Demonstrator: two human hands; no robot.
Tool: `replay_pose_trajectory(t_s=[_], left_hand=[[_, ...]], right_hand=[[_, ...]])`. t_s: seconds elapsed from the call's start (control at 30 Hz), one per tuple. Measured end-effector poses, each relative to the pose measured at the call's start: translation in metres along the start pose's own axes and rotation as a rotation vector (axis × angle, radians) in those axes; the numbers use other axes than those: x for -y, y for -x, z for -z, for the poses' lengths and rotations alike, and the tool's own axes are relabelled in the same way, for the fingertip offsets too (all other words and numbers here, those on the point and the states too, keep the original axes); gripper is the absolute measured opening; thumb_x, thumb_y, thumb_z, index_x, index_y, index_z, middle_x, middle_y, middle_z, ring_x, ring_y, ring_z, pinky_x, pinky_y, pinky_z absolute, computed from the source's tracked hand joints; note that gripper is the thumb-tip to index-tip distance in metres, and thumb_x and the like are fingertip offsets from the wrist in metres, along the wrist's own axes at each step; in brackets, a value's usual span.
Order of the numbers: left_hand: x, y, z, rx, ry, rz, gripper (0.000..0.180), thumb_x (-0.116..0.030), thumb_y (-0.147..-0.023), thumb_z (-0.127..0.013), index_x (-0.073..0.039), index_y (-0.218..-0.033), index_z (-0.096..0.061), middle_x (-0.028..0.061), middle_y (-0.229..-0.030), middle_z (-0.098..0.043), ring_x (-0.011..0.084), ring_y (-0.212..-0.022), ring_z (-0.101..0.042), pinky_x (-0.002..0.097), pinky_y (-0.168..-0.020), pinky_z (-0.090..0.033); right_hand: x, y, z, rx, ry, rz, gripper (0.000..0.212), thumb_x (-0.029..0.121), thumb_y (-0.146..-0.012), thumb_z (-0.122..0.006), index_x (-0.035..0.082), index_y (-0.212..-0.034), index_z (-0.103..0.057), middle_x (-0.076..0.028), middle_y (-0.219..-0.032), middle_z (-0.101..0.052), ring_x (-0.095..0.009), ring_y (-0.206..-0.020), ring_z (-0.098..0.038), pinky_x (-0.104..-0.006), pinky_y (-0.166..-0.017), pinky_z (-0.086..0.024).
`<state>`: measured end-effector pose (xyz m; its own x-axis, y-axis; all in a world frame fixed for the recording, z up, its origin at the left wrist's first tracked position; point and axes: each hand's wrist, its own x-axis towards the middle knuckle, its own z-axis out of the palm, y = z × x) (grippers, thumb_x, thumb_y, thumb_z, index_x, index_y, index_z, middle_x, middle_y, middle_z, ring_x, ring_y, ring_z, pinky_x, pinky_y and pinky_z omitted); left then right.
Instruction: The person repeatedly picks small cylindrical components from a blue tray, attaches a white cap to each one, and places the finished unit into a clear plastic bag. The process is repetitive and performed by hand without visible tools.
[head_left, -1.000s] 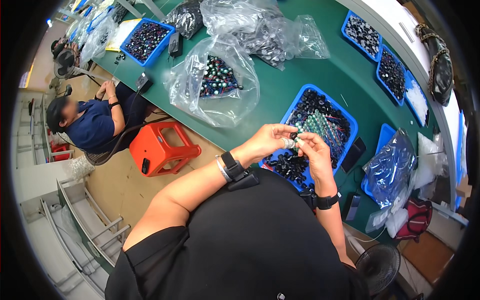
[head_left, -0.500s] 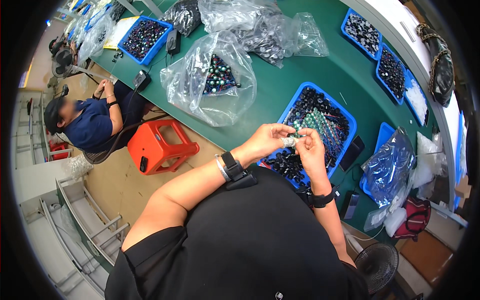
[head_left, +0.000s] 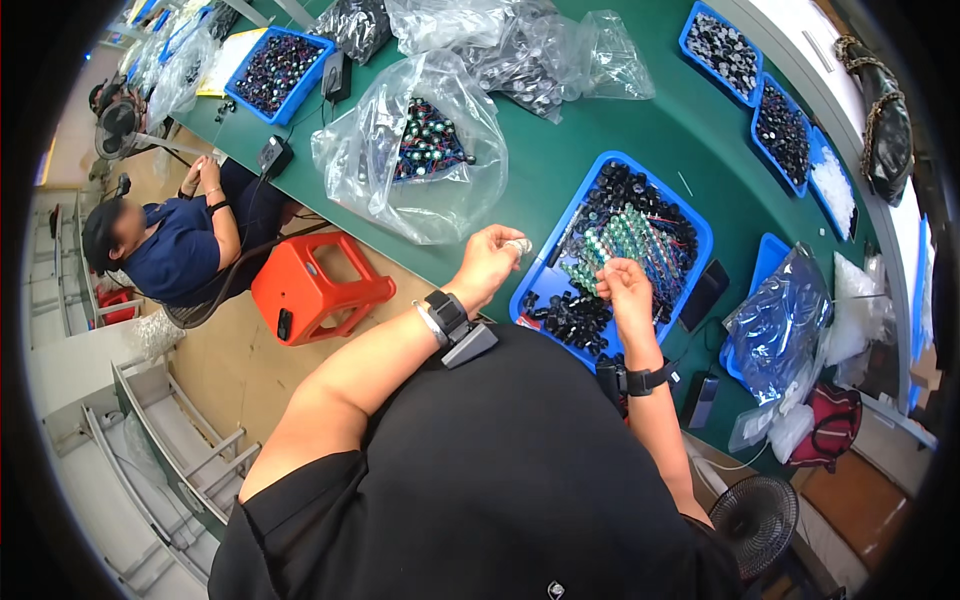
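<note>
My left hand (head_left: 488, 265) hovers by the left rim of a blue tray (head_left: 700, 225), fingers curled together. Something whitish shows at its fingertips; whether it is a held part or a finger wrap I cannot make out. Over the tray, my right hand (head_left: 628, 290) has its thumb and fingers pinched together, and any small thing between them is hidden. Just beyond those fingers lies a row of small green round boards with wires (head_left: 625, 240). Black round caps (head_left: 570, 318) are heaped at the tray's near end, and more dark parts lie along its far side.
Left of the tray sits an open clear plastic bag (head_left: 440, 215) with wired parts. More blue trays (head_left: 722, 55) of parts line the right back edge. A dark phone-like slab (head_left: 705, 295) lies beside my tray. A red stool (head_left: 315, 290) and a seated person (head_left: 180, 240) are at left.
My hands, together over the tray before, have parted. The left has moved left past the tray's rim; the right stays over the tray, slightly lower. More of the green boards now shows.
</note>
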<state>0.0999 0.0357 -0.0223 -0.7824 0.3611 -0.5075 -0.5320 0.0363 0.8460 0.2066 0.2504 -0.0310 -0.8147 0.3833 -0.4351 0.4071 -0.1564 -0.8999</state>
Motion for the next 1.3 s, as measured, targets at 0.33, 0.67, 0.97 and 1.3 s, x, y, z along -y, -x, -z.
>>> replay_pose_trajectory(t_s=[0.33, 0.67, 0.97, 1.3], left_hand=[[0.047, -0.032, 0.03, 0.004, -0.249, 0.124, 0.024, -0.007, -0.082, -0.064, -0.001, -0.105, -0.062, 0.0044, -0.087, -0.063, 0.013, -0.077, -0.058, 0.0259, -0.072, -0.047], [0.061, -0.039, 0.025, -0.148, -0.851, -0.234, 0.031, -0.012, -0.082, -0.06, -0.012, -0.113, -0.061, 0.0172, -0.103, -0.057, 0.0335, -0.1, -0.055, 0.039, -0.086, -0.044], [0.063, -0.042, 0.046, -0.095, -0.689, -0.214, 0.041, -0.003, -0.078, -0.058, -0.011, -0.119, -0.055, 0.0145, -0.102, -0.055, 0.0308, -0.094, -0.057, 0.0369, -0.084, -0.045], [0.065, -0.052, 0.029, -0.138, -0.895, -0.338, 0.04, -0.001, -0.073, -0.063, -0.017, -0.109, -0.062, 0.0052, -0.083, -0.052, 0.0211, -0.076, -0.055, 0.0339, -0.07, -0.046]], right_hand=[[-0.044, -0.071, -0.062, -0.1, 0.622, 0.182, 0.034, 0.02, -0.082, -0.066, -0.003, -0.103, -0.051, -0.012, -0.076, -0.064, -0.022, -0.066, -0.063, -0.0325, -0.061, -0.05], [-0.025, -0.083, -0.07, -0.198, 0.439, -0.104, 0.034, 0.023, -0.077, -0.072, -0.003, -0.086, -0.051, -0.011, -0.062, -0.061, -0.017, -0.042, -0.057, -0.0302, -0.037, -0.047], [-0.021, -0.076, -0.057, -0.161, 0.782, 0.219, 0.031, 0.026, -0.088, -0.06, 0.002, -0.071, -0.05, -0.004, -0.057, -0.054, -0.012, -0.048, -0.054, -0.0279, -0.045, -0.045], [-0.005, -0.028, -0.081, 0.075, 1.054, 0.225, 0.031, 0.024, -0.094, -0.044, 0.004, -0.115, -0.052, -0.023, -0.083, -0.064, -0.04, -0.075, -0.062, -0.0487, -0.066, -0.048]])
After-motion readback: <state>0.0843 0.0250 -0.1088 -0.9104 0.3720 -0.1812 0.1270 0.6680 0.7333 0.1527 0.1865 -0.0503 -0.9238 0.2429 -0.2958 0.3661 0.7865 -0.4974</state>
